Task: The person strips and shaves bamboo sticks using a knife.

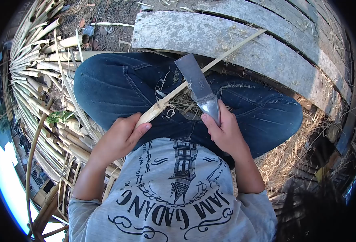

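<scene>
My left hand is closed round the near end of a long pale bamboo strip, which slants up and to the right over my crossed legs. Thin curled shavings cling to the strip just beyond that hand. In my right hand is the grey handle of a broad, square-ended blade. The blade points up and to the left and lies across the strip in this view; whether it touches the strip I cannot tell. The strip's far end shows over the weathered boards.
Weathered wooden boards lie in front of my legs. Many cut bamboo poles are piled at the left, with a small green plant among them. Straw-like shavings cover the ground at the right.
</scene>
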`<state>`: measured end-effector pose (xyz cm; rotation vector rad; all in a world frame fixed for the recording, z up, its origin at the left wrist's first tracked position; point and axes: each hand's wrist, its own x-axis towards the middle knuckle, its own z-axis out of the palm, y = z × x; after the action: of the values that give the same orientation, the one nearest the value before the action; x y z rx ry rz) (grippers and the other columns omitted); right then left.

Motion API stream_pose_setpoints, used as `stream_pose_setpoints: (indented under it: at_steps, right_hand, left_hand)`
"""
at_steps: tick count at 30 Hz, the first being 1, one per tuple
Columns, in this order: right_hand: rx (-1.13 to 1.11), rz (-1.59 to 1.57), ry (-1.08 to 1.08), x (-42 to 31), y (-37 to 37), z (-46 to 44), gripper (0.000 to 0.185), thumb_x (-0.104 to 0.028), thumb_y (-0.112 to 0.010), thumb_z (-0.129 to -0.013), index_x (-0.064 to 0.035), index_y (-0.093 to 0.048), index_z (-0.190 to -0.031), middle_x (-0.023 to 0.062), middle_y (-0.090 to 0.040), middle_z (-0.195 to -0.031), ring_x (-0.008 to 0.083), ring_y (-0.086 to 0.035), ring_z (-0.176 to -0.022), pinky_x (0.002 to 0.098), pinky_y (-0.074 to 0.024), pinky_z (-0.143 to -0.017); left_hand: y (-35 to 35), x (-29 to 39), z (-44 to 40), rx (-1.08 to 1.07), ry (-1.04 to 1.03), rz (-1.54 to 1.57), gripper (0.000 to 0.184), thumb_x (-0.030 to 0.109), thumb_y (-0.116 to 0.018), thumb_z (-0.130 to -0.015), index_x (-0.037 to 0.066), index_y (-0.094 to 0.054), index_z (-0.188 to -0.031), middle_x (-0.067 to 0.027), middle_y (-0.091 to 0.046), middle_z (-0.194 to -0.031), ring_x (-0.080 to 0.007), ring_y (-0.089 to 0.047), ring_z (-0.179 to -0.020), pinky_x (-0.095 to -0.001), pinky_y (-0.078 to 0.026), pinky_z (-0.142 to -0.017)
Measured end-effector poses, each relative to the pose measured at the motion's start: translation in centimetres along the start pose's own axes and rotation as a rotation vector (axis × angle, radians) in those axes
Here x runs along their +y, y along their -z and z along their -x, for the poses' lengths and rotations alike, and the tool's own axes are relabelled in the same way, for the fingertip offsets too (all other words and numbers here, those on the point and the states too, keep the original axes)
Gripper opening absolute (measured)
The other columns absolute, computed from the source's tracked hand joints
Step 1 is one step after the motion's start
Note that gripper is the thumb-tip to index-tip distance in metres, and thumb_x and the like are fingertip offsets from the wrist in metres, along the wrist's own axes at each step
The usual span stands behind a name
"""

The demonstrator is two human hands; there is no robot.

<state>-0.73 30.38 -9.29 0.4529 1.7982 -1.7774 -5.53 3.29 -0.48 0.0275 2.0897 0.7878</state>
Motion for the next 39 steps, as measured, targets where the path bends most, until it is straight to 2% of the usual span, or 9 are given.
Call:
stream_pose_setpoints:
  at_steps: [5, 8, 12, 23, 25, 30, 32, 34, 39]
  right_hand:
    - [0.267, -0.018, 0.075, 0.9, -0.6, -1.3, 0.027, -0.023, -0.063, -0.095, 0.0009, -0.054, -0.103, 0.0084, -0.061, -0.066, 0.012, -0.059, -0.058, 0.0326, -0.0469, -0.055]
    - [0.025, 0.266, 0.326, 1.6, -2.2, 0.2, 0.026, -0.021, -0.063, -0.095, 0.0016, -0.052, -0.103, 0.0108, -0.061, -0.067, 0.016, -0.062, -0.059, 0.0335, -0.0478, -0.056]
    - [0.055, 0.086, -0.007, 0.2, -0.6, -0.4, 0.032, -0.023, -0.067, -0.093, 0.0021, -0.053, -0.107, 0.018, -0.065, -0.074, 0.0296, -0.069, -0.067, 0.0372, -0.0505, -0.063]
    - [-0.107, 0.087, 0.099, 1.1, -2.4, 0.7, 0.035, -0.025, -0.068, -0.092, 0.0021, -0.054, -0.109, 0.0158, -0.063, -0.081, 0.0201, -0.06, -0.069, 0.0344, -0.048, -0.066]
    - [-0.15, 0.04, 0.18, 1.1, -2.6, 0.9, 0.034, -0.024, -0.068, -0.092, 0.0021, -0.054, -0.109, 0.0131, -0.063, -0.08, 0.0165, -0.059, -0.069, 0.0336, -0.0473, -0.065]
    - [-0.091, -0.227, -0.144, 1.2, -2.0, 0.6, 0.035, -0.022, -0.067, -0.092, 0.0028, -0.054, -0.112, 0.0143, -0.065, -0.084, 0.0199, -0.065, -0.076, 0.0345, -0.0497, -0.072]
    - [-0.166, 0.016, 0.158, 2.0, -2.5, 0.8, 0.035, -0.023, -0.067, -0.092, 0.0031, -0.055, -0.112, 0.0149, -0.066, -0.085, 0.0195, -0.065, -0.077, 0.0336, -0.0501, -0.073]
    - [-0.19, 0.0, 0.058, 1.3, -2.3, 1.1, 0.037, -0.024, -0.068, -0.091, 0.0038, -0.055, -0.112, 0.0162, -0.067, -0.086, 0.0217, -0.066, -0.081, 0.0341, -0.0499, -0.076]
    - [-0.5, -0.331, -0.168, 2.0, -0.9, 0.1, 0.029, -0.022, -0.065, -0.094, -0.0005, -0.057, -0.111, 0.0068, -0.06, -0.073, 0.0085, -0.056, -0.054, 0.0258, -0.0458, -0.049]
  left_hand:
    - [-0.2, 0.0, 0.0, -0.006, -0.001, -0.002, 0.036, 0.028, -0.054, -0.102, -0.003, -0.053, -0.084, -0.019, -0.049, -0.058, -0.0334, -0.047, -0.051, -0.0424, -0.04, -0.054]
    - [-0.2, -0.2, 0.1, 0.011, -0.009, 0.004, 0.033, 0.025, -0.054, -0.103, -0.002, -0.051, -0.083, -0.0103, -0.043, -0.057, -0.0159, -0.036, -0.053, -0.0361, -0.034, -0.051]
    - [-0.3, -0.2, -0.1, 0.017, -0.049, 0.04, 0.034, 0.025, -0.055, -0.102, -0.002, -0.05, -0.082, -0.0098, -0.042, -0.056, -0.0157, -0.035, -0.053, -0.0365, -0.034, -0.051]
    - [-0.6, -0.5, 0.3, 0.016, -0.002, 0.019, 0.035, 0.027, -0.056, -0.102, -0.002, -0.051, -0.083, -0.0083, -0.04, -0.057, -0.0138, -0.035, -0.055, -0.0356, -0.033, -0.051]
    - [-0.4, -0.4, 0.0, 0.022, -0.031, 0.001, 0.037, 0.03, -0.058, -0.1, -0.003, -0.052, -0.082, -0.0193, -0.049, -0.058, -0.0333, -0.045, -0.05, -0.0415, -0.039, -0.053]
    - [-0.6, 0.1, -0.2, 0.021, -0.023, -0.011, 0.038, 0.031, -0.06, -0.099, -0.003, -0.053, -0.083, -0.0208, -0.051, -0.059, -0.0363, -0.049, -0.052, -0.0418, -0.04, -0.054]
    - [-0.4, 0.1, -0.1, 0.019, -0.017, -0.032, 0.039, 0.033, -0.061, -0.098, -0.003, -0.053, -0.084, -0.0215, -0.052, -0.06, -0.0376, -0.051, -0.054, -0.0419, -0.041, -0.054]
    - [-0.6, -0.1, -0.1, 0.02, -0.044, -0.027, 0.041, 0.035, -0.066, -0.094, -0.003, -0.055, -0.085, -0.0224, -0.054, -0.063, -0.0391, -0.054, -0.057, -0.0417, -0.044, -0.056]
    - [-0.6, 0.3, 0.0, 0.022, -0.007, -0.037, 0.043, 0.036, -0.072, -0.089, -0.004, -0.056, -0.088, -0.0235, -0.056, -0.066, -0.0409, -0.058, -0.061, -0.0414, -0.045, -0.058]
